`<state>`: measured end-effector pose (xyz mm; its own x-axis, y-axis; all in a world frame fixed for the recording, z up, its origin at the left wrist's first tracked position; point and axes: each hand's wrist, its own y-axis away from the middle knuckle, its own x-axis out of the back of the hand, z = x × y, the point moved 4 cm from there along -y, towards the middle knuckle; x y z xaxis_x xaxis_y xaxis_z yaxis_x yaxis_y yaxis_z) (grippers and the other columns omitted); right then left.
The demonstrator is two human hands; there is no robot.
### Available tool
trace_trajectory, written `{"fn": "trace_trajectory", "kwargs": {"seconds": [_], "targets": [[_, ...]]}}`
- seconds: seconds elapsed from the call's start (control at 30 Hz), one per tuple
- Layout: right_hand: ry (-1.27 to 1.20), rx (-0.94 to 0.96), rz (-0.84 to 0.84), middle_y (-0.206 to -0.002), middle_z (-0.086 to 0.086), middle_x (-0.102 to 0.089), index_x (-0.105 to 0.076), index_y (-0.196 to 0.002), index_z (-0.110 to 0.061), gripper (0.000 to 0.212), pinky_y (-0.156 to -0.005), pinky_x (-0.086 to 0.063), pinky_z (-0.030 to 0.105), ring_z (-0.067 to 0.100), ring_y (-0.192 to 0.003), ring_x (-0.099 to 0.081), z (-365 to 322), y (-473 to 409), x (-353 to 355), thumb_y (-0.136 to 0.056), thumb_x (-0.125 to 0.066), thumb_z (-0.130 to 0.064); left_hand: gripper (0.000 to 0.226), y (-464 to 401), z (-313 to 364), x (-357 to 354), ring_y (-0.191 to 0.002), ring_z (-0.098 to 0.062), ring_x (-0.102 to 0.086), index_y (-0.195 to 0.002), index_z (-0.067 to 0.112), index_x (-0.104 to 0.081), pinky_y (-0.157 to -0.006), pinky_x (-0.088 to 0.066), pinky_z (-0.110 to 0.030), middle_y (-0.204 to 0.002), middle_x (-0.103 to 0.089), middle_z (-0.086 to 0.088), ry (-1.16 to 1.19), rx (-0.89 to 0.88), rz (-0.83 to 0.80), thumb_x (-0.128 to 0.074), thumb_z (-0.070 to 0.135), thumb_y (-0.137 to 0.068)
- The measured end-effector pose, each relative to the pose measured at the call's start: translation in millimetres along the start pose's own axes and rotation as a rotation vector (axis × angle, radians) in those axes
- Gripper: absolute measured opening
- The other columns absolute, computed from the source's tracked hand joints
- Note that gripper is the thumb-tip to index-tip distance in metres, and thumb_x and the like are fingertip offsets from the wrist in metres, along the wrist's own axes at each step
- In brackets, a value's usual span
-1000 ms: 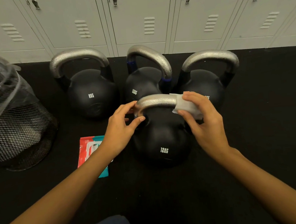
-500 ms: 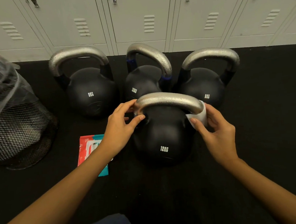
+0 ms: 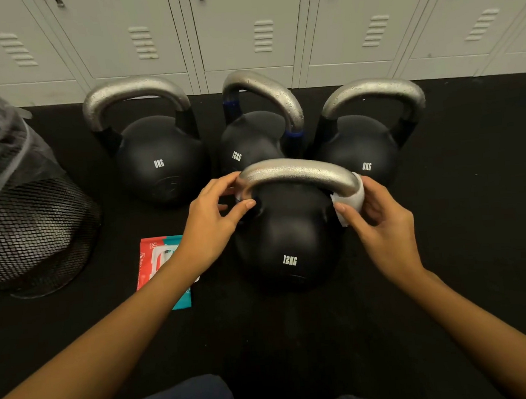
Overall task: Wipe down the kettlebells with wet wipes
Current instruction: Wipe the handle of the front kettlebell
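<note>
A black 12KG kettlebell (image 3: pixel 289 244) with a silver handle stands on the black floor right in front of me. My left hand (image 3: pixel 210 224) grips the left end of its handle, thumb under, fingers over. My right hand (image 3: pixel 381 222) holds a white wet wipe (image 3: pixel 350 204) wrapped round the right end of the handle, where it bends down to the ball. Behind it stand three more kettlebells: an 8KG kettlebell (image 3: pixel 159 156) on the left, another 12KG kettlebell (image 3: pixel 251 144) in the middle, a second 8KG kettlebell (image 3: pixel 361 149) on the right.
A red and teal wet wipes pack (image 3: pixel 154 263) lies flat on the floor under my left forearm. A black mesh bin (image 3: pixel 30 222) lined with a clear bag stands at the left. Grey lockers (image 3: pixel 243 29) close off the far side.
My right hand has slid the wipe from the top of the handle rightward and down to its right end. My left hand has kept its grip on the left end.
</note>
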<state>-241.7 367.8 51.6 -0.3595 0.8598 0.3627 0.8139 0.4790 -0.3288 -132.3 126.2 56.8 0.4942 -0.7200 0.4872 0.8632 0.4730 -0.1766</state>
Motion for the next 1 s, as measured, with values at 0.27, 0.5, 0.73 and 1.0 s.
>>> {"fn": "trace_trajectory", "kwargs": {"seconds": [0.27, 0.5, 0.73, 1.0], "targets": [[-0.093, -0.028, -0.096, -0.132, -0.008, -0.062, -0.054, -0.138, -0.018, 0.040, -0.105, -0.044, 0.026, 0.007, -0.126, -0.054, -10, -10, 0, -0.101, -0.048, -0.033, 0.052, 0, 0, 0, -0.113, -0.001, -0.051, -0.134, 0.022, -0.049, -0.095, -0.049, -0.032, -0.119, -0.052, 0.011, -0.006, 0.001, -0.007, -0.068, 0.019, -0.086], [-0.142, -0.298, -0.181, -0.069, -0.012, -0.066, -0.067, -0.091, -0.023, 0.062, -0.065, -0.041, 0.006, -0.004, -0.069, -0.060, -14, -36, -7, -0.091, -0.019, -0.061, 0.052, 0, 1, 0, -0.112, 0.000, -0.051, -0.134, 0.023, -0.049, -0.095, -0.049, -0.034, -0.119, -0.052, 0.012, -0.012, 0.005, -0.004, -0.068, 0.019, -0.086], [-0.153, -0.331, -0.254, -0.089, 0.014, -0.067, -0.065, -0.099, -0.003, 0.077, -0.093, -0.045, 0.027, 0.019, -0.093, -0.065, -3, -40, -9, -0.095, -0.019, -0.066, 0.053, 0, 0, 0, -0.115, -0.003, -0.052, -0.135, 0.022, -0.049, -0.096, -0.049, -0.036, -0.121, -0.053, 0.011, -0.010, 0.010, -0.020, -0.068, 0.020, -0.086], [-0.004, -0.371, -0.322, -0.072, 0.007, -0.063, -0.067, -0.086, -0.006, 0.082, -0.081, -0.044, 0.035, 0.013, -0.074, -0.059, -31, -58, -10, -0.098, -0.012, -0.065, 0.053, 0, 1, 2, -0.114, -0.002, -0.052, -0.135, 0.021, -0.048, -0.096, -0.050, -0.034, -0.121, -0.053, 0.011, -0.020, 0.016, -0.028, -0.068, 0.020, -0.086]]}}
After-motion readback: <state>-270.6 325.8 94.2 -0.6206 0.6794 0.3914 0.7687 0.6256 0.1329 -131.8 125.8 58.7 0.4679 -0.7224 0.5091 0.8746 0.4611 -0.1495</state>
